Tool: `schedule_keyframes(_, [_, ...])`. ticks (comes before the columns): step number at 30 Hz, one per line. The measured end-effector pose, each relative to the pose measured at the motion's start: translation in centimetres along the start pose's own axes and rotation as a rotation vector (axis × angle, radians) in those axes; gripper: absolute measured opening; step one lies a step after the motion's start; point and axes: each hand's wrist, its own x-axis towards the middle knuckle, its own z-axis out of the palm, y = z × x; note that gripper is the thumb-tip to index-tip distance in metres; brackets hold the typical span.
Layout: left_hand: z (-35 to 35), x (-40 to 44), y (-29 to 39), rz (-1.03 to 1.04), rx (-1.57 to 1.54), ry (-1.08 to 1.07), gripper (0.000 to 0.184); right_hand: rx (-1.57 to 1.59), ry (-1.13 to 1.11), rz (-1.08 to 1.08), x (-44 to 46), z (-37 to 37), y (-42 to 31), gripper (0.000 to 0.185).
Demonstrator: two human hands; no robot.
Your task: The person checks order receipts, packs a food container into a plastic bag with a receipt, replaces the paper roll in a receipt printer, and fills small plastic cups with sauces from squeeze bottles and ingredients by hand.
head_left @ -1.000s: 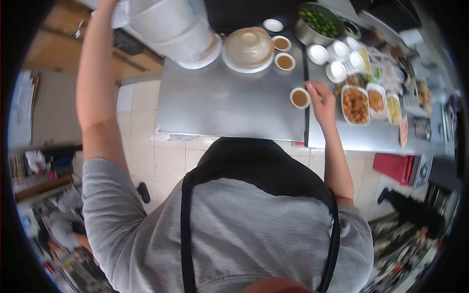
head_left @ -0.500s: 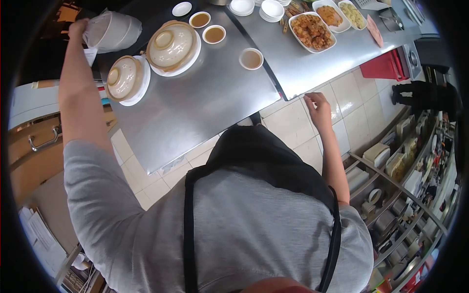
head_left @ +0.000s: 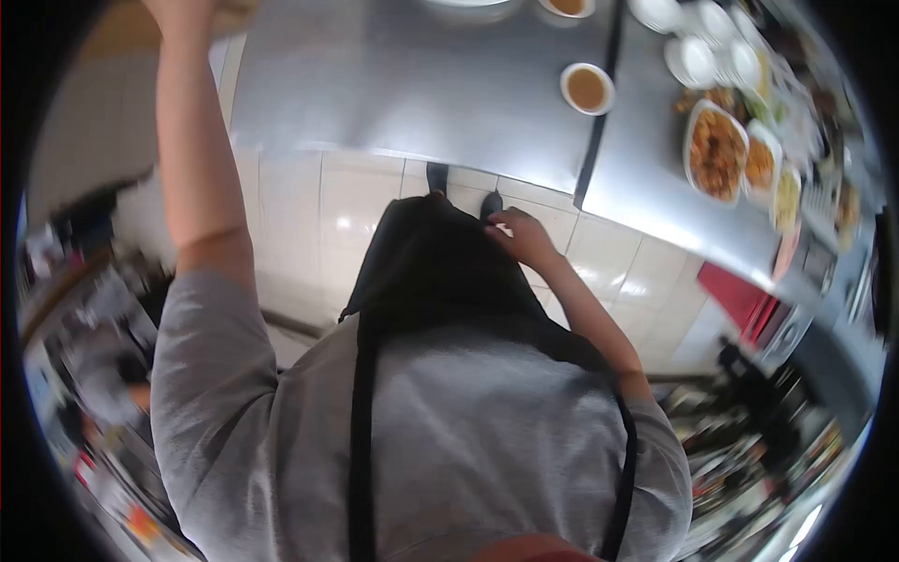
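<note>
My left hand is at the top left edge of the view, with the arm stretched forward. Its fingers are cut off by the frame, so what it holds, if anything, is hidden. In front of the black apron, my right hand hangs low with its fingers loosely curled and nothing visible in them. A small white bowl of brown sauce stands on the steel table, beyond the right hand. A second sauce bowl and a white plate rim show at the top edge.
On the right-hand steel counter stand a white dish of reddish-brown food, more food dishes and stacked small white dishes. A red bin is below the counter's edge. A person in grey is blurred at left. Tiled floor lies below.
My view has swung left, so the table's things sit farther right and up. The lidded clay pots and the white bag at my left hand have left view. My right hand has come to the apron.
</note>
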Motion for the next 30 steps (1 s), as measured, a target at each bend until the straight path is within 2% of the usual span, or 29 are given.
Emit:
schedule_keyframes(1, [-2.9,-3.2,4.4,-0.005,0.339,-0.045,0.018,-0.034,-0.073,-0.04,0.9,1.3,0.8,0.026])
schedule_keyframes(2, [-6.2,-6.7,4.4,0.092,0.507,-0.082,0.018,-0.071,-0.127,-0.146,1.9,2.8,1.7,0.026])
schedule_keyframes(4, [-11.1,-13.1,7.2,-0.031,0.713,-0.115,0.017,-0.13,-0.244,-0.285,3.7,4.7,2.4,0.026])
schedule_keyframes(5, [-13.5,-16.1,7.6,-0.09,0.627,-0.052,0.008,-0.286,-0.39,-0.245,4.6,5.6,2.3,0.026])
schedule_keyframes(6, [-15.8,-19.3,7.6,-0.171,0.466,0.033,0.015,-0.443,-0.522,-0.208,5.4,6.6,1.8,0.026])
schedule_keyframes(7, [-17.1,-21.7,9.3,-0.458,0.323,0.098,0.016,-0.467,-0.555,-0.243,6.5,7.6,1.2,0.026])
schedule_keyframes(9, [-18.6,-24.8,12.5,-0.825,0.4,0.123,0.018,-0.766,-0.674,-0.302,7.5,9.7,0.9,0.026])
schedule_keyframes(11, [-19.4,-26.6,14.7,-0.935,0.432,0.158,0.017,-0.756,-0.672,-0.393,10.0,12.8,3.0,0.025])
schedule_keyframes(13, [-20.9,-29.4,16.0,-0.912,0.421,0.126,0.021,-0.778,-0.712,-0.387,12.1,15.1,3.8,0.025])
schedule_keyframes(16, [-23.0,-34.9,17.4,-1.02,0.507,0.138,0.023,-0.72,-0.702,-0.318,14.5,18.0,3.8,0.026])
schedule_keyframes(18, [-24.1,-41.0,18.6,-1.21,0.479,0.121,0.024,-0.749,-0.693,-0.204,17.1,21.3,6.0,0.029])
schedule_keyframes(19, [-24.5,-44.6,19.2,-1.241,0.492,0.145,0.024,-0.779,-0.721,-0.211,18.7,23.4,8.0,0.029])
schedule_keyframes(21, [-24.6,-52.1,21.4,-1.532,0.449,0.046,0.029,-0.892,-0.729,-0.044,21.4,26.9,12.0,0.036])
schedule_keyframes(23, [-24.3,-60.1,24.3,-1.689,0.475,-0.191,0.034,-0.894,-0.648,0.043,22.6,29.0,14.0,0.039])
schedule_keyframes(24, [-23.7,-64.1,26.0,-1.692,0.475,-0.261,0.036,-0.844,-0.575,0.084,23.1,30.0,14.8,0.043])
schedule_keyframes(25, [-22.8,-67.1,27.5,-1.83,0.394,-0.239,0.035,-0.864,-0.586,0.086,23.7,31.3,17.2,0.043])
schedule_keyframes(27, [-20.8,-72.6,30.9,-1.961,0.29,-0.27,0.034,-0.787,-0.166,0.18,25.2,33.1,23.3,0.046])
schedule_keyframes(28, [-20.0,-75.0,32.2,-2.001,0.275,-0.292,0.033,-0.74,-0.125,0.292,25.6,32.3,24.1,0.051])
schedule_keyframes(29, [-19.3,-77.3,33.6,-2.038,0.259,-0.319,0.033,-0.68,0.081,0.439,26.2,32.2,26.0,0.048])
schedule_keyframes(30, [-18.8,-78.6,34.5,-2.056,0.27,-0.356,0.03,-0.69,0.08,0.439,27.0,31.8,26.9,0.048])
